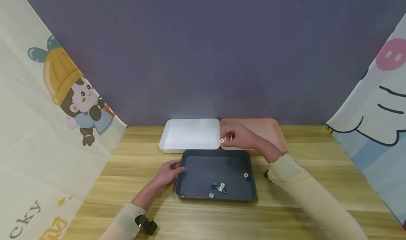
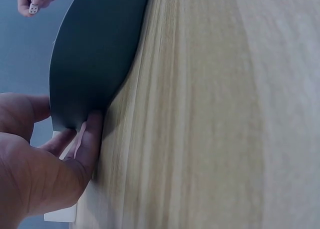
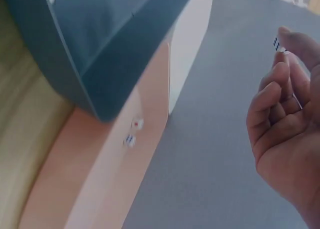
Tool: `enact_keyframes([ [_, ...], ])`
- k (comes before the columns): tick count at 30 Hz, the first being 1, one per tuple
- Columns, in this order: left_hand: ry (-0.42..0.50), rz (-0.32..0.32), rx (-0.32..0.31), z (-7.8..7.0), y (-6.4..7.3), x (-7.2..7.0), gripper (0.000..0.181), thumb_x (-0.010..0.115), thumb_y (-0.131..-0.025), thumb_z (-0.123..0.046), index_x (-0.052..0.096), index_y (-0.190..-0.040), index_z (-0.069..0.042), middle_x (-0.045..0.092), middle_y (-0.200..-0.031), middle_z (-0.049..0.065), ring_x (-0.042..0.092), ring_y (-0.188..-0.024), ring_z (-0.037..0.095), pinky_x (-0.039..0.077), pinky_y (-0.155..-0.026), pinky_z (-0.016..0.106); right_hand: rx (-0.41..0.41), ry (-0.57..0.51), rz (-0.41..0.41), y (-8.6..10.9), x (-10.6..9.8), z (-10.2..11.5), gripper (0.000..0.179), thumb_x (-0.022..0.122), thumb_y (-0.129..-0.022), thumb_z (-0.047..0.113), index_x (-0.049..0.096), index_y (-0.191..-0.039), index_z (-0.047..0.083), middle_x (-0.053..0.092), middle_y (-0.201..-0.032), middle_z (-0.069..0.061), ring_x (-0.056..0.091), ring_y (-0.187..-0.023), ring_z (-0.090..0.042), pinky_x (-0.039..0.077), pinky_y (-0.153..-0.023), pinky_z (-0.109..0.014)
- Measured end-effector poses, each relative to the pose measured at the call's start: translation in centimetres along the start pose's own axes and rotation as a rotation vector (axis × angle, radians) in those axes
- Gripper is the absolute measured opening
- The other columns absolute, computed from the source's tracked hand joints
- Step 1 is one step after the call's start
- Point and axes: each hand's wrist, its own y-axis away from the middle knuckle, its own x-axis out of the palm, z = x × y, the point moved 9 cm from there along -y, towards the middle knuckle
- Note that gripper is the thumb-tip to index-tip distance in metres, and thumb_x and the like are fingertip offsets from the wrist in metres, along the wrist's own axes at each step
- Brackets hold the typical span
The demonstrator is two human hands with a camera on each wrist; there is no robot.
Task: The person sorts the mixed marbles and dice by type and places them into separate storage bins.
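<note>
1 dark blue-grey backdrop (image 1: 203, 56) stands at the far side, and 2 printed cloths flank it, 1 at left (image 1: 25, 127) and 1 at right (image 1: 374, 137), around 1 wood-grain table (image 1: 203, 222). 3 trays lie on it: 1 dark tray (image 1: 203, 166) near, with 1 white tray (image 1: 190, 134) at far left and 1 pink tray (image 1: 269, 127) at far right, side by side. 2 hands are at work, both in pale sleeves. The left hand (image 1: 168, 173) reaches in from the near left and grips the dark tray's left wall, thumb inside the rim, fingers bent against the outside. The right hand (image 1: 242, 136) is angled leftward above the pink tray, its thumb and index finger pinching 1 white die (image 1: 222, 141), the other fingers curled toward the palm. 4 more white dice lie in the dark tray: 2 touching near the middle (image 1: 221, 187), 1 by the near wall (image 1: 211, 195) and 1 by the right wall (image 1: 246, 175). The pink tray holds 2 white dice (image 3: 133, 132), just beside each other. Smallest are the blue and green pieces (image 1: 224, 191) in the dark tray; the green ones overlap too much to count, but 1 blue piece (image 1: 248, 179) sits against the right-hand die.
</note>
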Motion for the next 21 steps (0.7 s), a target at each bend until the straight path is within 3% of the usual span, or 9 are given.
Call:
enact_keyframes([
  [5, 0.022, 0.011, 0.024, -0.2, 0.1, 0.0, 0.043, 0.063, -0.094, -0.01, 0.053, -0.133, 0.003, 0.063, -0.11, 0.018, 0.064, -0.081, 0.021, 0.054, -0.061, 0.034, 0.072, -0.03, -0.029, -0.5, -2.1, -2.2, 0.017, 0.073, -0.089, 0.018, 0.073, -0.104, 0.012, 0.065, -0.083, -0.001, 0.058, -0.072, -0.02, 0.05, -0.064, -0.036],
  [10, 0.034, -0.023, 0.014, -0.2, 0.0, -0.4, 0.04, 0.064, -0.093, -0.009, 0.056, -0.13, 0.004, 0.063, -0.106, 0.018, 0.063, -0.078, 0.02, 0.053, -0.06, 0.032, 0.208, -0.177, -0.044, -1.4, -3.7, -5.3, 0.026, 0.071, -0.091, 0.022, 0.07, -0.111, 0.004, 0.065, -0.088, -0.015, 0.053, -0.065, -0.024, 0.047, -0.056, -0.035],
  [16, 0.008, -0.015, 0.011, -0.1, 0.2, -0.3, 0.041, 0.065, -0.093, -0.01, 0.056, -0.13, 0.005, 0.064, -0.103, 0.017, 0.061, -0.074, 0.019, 0.052, -0.057, 0.032, 0.344, -0.239, -0.091, -1.6, -4.9, -9.4, 0.028, 0.069, -0.093, 0.023, 0.067, -0.115, 0.007, 0.061, -0.093, -0.014, 0.048, -0.064, -0.024, 0.044, -0.057, -0.035],
  [21, 0.013, -0.005, 0.01, -0.3, 0.2, 0.1, 0.04, 0.064, -0.094, -0.011, 0.056, -0.13, 0.004, 0.063, -0.103, 0.017, 0.063, -0.078, 0.02, 0.054, -0.06, 0.033, 0.392, -0.252, -0.108, -1.5, -5.8, -12.1, 0.029, 0.065, -0.095, 0.023, 0.064, -0.119, 0.006, 0.057, -0.089, -0.015, 0.047, -0.063, -0.03, 0.043, -0.057, -0.036],
])
